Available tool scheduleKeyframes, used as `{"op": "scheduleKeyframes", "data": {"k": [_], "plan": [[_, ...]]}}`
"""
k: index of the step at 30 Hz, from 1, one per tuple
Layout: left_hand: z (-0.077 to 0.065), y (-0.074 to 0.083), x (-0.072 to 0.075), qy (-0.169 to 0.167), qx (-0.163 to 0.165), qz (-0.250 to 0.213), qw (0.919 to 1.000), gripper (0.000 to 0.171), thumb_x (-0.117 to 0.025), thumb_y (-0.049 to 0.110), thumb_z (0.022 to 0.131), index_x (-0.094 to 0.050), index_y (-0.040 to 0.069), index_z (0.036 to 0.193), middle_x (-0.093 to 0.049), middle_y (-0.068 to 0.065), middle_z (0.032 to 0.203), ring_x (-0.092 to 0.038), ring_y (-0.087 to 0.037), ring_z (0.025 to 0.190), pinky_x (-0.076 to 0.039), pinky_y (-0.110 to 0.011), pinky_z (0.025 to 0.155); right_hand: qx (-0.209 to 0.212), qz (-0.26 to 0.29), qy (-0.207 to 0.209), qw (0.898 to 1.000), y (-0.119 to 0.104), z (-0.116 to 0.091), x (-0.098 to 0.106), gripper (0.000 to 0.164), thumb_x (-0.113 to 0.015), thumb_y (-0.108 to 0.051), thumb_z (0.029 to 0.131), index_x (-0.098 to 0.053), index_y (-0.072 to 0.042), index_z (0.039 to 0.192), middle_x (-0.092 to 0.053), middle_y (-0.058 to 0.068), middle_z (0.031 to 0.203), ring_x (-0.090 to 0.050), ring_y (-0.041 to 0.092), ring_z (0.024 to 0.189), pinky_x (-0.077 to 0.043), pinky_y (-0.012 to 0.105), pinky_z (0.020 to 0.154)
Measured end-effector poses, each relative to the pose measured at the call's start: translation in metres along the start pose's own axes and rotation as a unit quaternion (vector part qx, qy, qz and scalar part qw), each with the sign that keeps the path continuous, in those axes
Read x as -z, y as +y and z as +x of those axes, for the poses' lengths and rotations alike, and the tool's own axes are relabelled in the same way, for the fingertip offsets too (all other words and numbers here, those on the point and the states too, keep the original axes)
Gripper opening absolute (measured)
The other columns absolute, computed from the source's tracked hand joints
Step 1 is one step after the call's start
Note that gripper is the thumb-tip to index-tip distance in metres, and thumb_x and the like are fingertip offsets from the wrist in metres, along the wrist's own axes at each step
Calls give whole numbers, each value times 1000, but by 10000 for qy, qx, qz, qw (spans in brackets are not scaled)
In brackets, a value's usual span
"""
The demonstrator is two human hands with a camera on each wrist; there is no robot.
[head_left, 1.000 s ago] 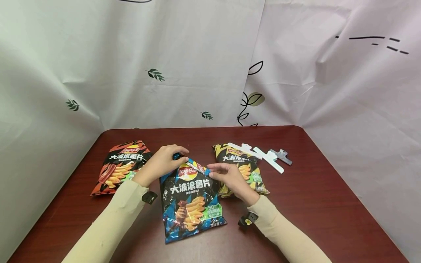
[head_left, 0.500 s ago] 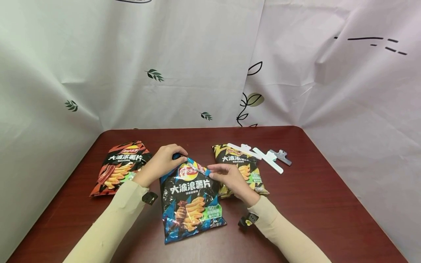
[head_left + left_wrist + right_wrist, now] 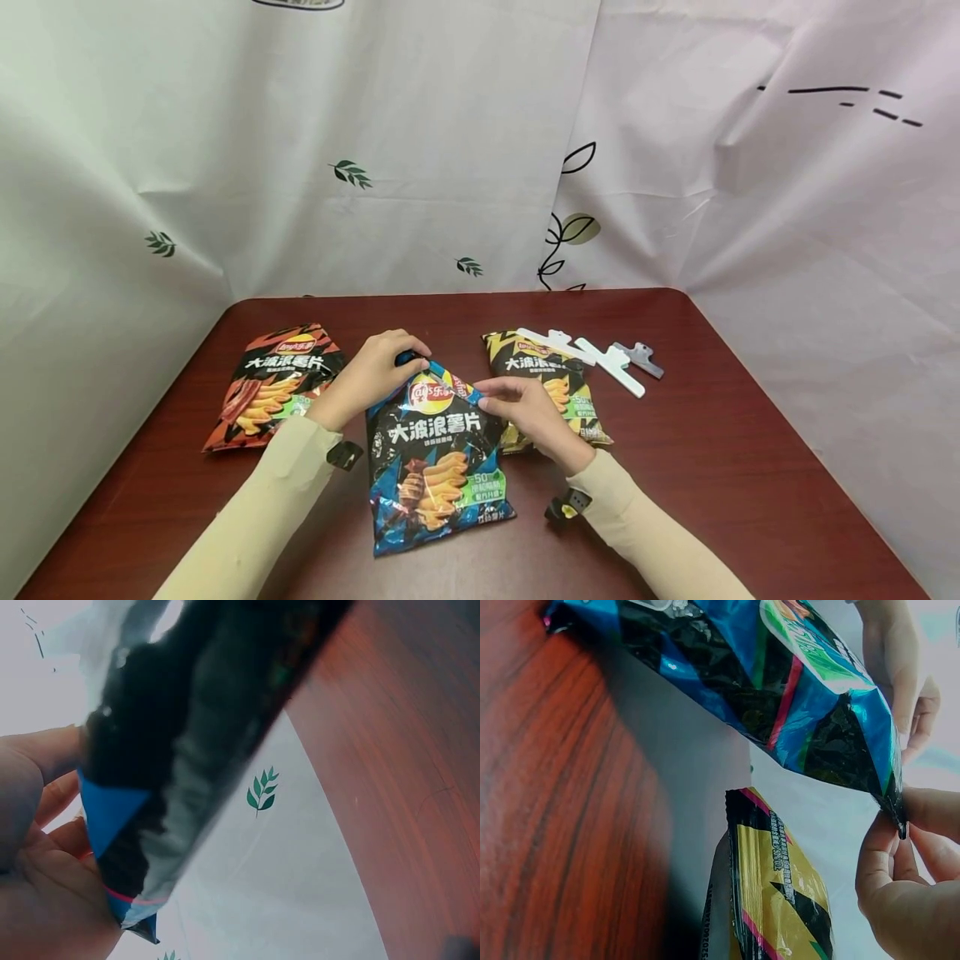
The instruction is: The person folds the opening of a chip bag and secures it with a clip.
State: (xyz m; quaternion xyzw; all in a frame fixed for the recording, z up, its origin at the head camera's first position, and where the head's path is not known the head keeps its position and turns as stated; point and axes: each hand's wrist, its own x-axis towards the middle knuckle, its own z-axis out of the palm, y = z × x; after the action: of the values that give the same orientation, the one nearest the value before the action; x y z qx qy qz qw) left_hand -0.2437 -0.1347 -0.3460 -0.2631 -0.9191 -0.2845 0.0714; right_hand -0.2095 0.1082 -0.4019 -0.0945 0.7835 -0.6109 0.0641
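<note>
A blue and black bag of potato chips (image 3: 435,458) stands tilted in the middle of the head view, its top edge folded over toward the front. My left hand (image 3: 378,371) pinches the upper left corner, thumb in front and fingers behind. At the upper right corner my right hand (image 3: 528,408) pinches the fold between thumb and fingers. In the right wrist view the right hand (image 3: 911,859) grips the bag's narrow end, with the bag's side (image 3: 780,697) slanting up and away. The left wrist view has the left hand (image 3: 56,840) at the bag's blue corner (image 3: 112,814).
A red chip bag (image 3: 273,387) lies to the left, partly behind the left arm. Behind the right hand lies a yellow chip bag (image 3: 555,375). A white clip (image 3: 558,343) overlaps it, with another white clip (image 3: 611,364) and a grey clip (image 3: 640,358) beside.
Both hands keep their hold on the blue bag's top corners. The folded strip along the top has shifted slightly, and the whole view has moved a little.
</note>
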Motion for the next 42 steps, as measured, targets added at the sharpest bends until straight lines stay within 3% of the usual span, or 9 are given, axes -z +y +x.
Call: {"op": "scheduleKeyframes", "data": {"k": [22,32,35,42], "plan": [[1,1,-1,122,-253,-33,9996,15,-67,15,91,-71,10,104,-66,-7,102,-61,-24,95,-52,-43,82,124,102,-320,9994,2,0,5,31,-71,-17,87,-69,-4,115,-69,12,111,-64,11,90,-52,29,79],[1,1,-1,137,-332,-14,9994,15,-66,14,91,-71,10,104,-66,-6,101,-60,-22,93,-52,-41,80,253,-220,-186,9993,-2,0,15,36,-68,-27,90,-67,-12,122,-66,5,122,-64,18,100,-53,34,82],[1,1,-1,139,-355,-10,9993,15,-66,14,91,-71,9,104,-66,-6,101,-60,-22,93,-52,-41,80,189,-149,-121,9996,-4,0,19,34,-67,-27,91,-66,-15,123,-65,9,124,-66,21,95,-55,38,79],[1,1,-2,121,-344,-21,9993,15,-66,15,91,-71,10,105,-66,-6,101,-60,-22,94,-51,-41,80,325,127,-83,9994,-4,3,31,43,-66,-25,92,-60,-5,129,-59,20,130,-67,40,80,-56,44,75]]}}
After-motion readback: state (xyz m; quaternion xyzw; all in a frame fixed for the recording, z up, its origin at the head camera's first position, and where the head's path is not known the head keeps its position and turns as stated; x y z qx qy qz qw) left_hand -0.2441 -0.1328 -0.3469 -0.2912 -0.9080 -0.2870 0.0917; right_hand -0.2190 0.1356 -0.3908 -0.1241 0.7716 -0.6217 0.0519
